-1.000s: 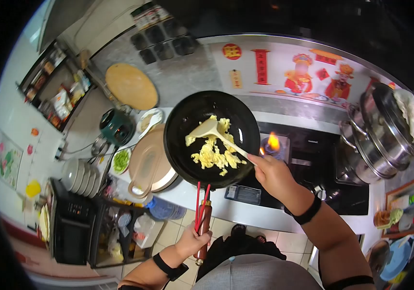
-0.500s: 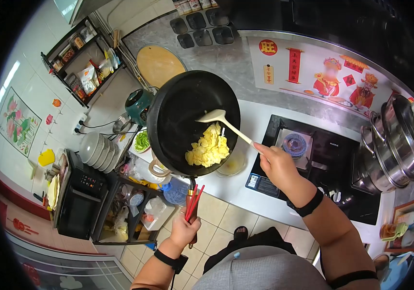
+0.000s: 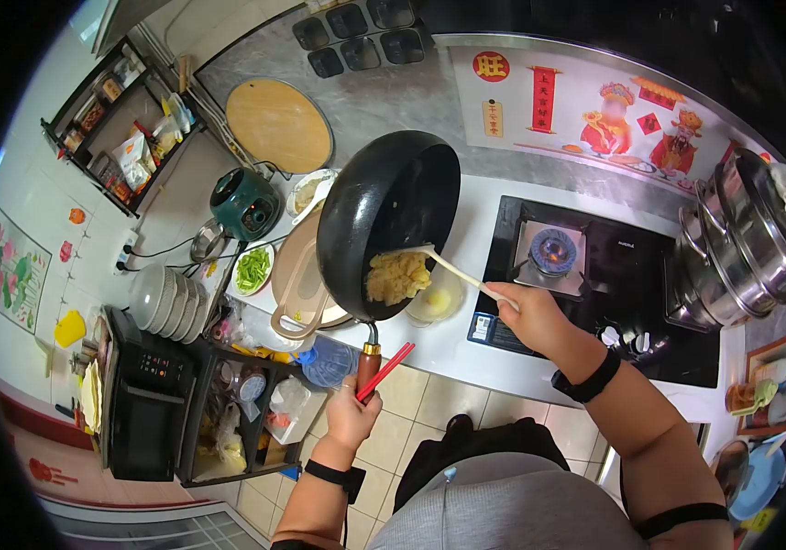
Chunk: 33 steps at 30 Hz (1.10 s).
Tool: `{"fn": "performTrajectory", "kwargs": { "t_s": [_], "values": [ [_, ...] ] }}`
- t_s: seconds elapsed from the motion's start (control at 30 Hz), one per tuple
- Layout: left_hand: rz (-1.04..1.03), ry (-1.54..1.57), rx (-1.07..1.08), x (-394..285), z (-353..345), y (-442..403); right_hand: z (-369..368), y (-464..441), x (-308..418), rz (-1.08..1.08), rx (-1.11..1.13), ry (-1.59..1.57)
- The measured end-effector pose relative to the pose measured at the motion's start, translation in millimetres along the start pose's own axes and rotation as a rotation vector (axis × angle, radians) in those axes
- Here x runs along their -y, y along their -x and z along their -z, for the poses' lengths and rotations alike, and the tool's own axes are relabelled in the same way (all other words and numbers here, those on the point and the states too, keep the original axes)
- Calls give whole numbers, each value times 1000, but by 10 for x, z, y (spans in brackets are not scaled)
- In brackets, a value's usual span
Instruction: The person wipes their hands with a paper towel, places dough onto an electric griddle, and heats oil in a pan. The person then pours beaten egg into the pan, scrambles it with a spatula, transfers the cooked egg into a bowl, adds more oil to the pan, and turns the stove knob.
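My left hand [image 3: 350,414] is closed round the handle [image 3: 369,367] of a black wok [image 3: 361,215], with red chopsticks [image 3: 396,362] in the same grip. The wok is held up and tipped to the right. Scrambled egg [image 3: 396,279] lies at its lower right side. In my right hand [image 3: 538,316] is a pale spatula [image 3: 459,269], its blade inside the wok against the egg. A clear bowl [image 3: 439,304] stands on the white counter just under the wok's right rim, partly hidden. Something yellowish is in it.
A gas burner [image 3: 553,251] glows bluish on the black hob, with a stacked steel steamer [image 3: 746,252] at right. Left of the wok are a beige lidded pan [image 3: 296,275], chopped green vegetables [image 3: 252,270] and a green appliance [image 3: 244,203]. Stacked bowls [image 3: 165,302] stand farther left.
The wok has tipped more steeply to the right, showing its outer side. The egg has slid and bunched near the rim, and the spatula blade has moved down to it.
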<state>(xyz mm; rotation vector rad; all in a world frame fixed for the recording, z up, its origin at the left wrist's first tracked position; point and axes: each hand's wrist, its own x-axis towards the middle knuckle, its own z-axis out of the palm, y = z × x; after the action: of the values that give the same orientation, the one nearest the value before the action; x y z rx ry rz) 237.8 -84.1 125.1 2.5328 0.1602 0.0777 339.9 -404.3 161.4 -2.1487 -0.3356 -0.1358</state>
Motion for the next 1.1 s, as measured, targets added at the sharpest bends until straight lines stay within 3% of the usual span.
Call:
{"fn": "performTrajectory", "kwargs": {
  "t_s": [0.2, 0.27, 0.47, 0.8, 0.9, 0.97, 1.0, 1.07, 1.1],
  "values": [
    [-43, -55, -11, 77, 0, -151, -119, 15, -176, -81, 20, -184],
    [-53, -86, 3, 101, 7, -188, -121, 27, -152, -266, 117, -310],
    [-100, -152, -24, 179, -19, -260, -107, 83, -70, -317, 146, -412],
    [-98, -74, -2, 216, -108, -397, 155, 230, 101, -429, 213, -242],
    [-86, -69, -9, 250, -126, -406, 219, 246, 155, -401, 198, -207],
    [-92, -59, -18, 271, -129, -395, 210, 248, 159, -181, 79, -122],
    [-117, -58, -31, 270, -118, -389, 177, 218, 147, -183, 77, -122],
    [-144, -59, -42, 276, -100, -372, 58, 123, 81, 105, -60, -31],
    [-119, -63, -28, 284, -89, -361, 20, 76, 59, 105, -60, -32]
  ]
}}
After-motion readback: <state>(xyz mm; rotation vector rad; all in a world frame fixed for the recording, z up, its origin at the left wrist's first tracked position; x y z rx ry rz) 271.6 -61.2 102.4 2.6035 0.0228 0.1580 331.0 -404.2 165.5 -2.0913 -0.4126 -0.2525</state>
